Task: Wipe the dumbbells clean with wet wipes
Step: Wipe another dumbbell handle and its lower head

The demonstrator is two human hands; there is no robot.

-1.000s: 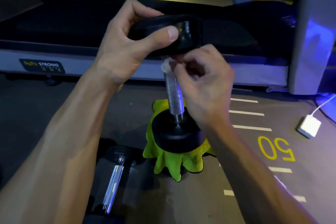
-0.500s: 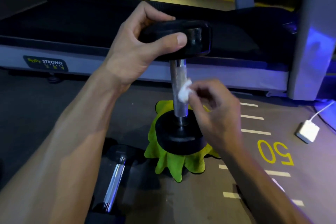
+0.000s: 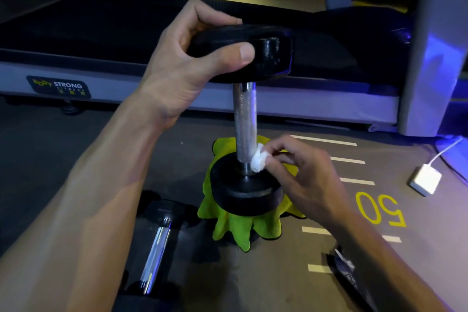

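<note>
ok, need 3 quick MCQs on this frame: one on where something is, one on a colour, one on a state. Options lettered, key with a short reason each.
1. Where is the wet wipe on the upright dumbbell?
A. On the top weight
B. At the lower end of the metal handle, just above the bottom weight
C. On the floor beside it

2. What colour is the cloth under the upright dumbbell?
A. Red
B. White
C. Yellow-green

3. What is the left hand doing?
A. Gripping the top weight, steadying the dumbbell on end
B. Lying flat on the floor
C. Holding the second dumbbell

Key:
1 B: the right hand pinches the wipe against the handle's base.
2 C: bright yellow-green folds spread out below the bottom weight.
3 A: thumb and fingers wrap the top weight; the second dumbbell lies untouched on the floor.
</note>
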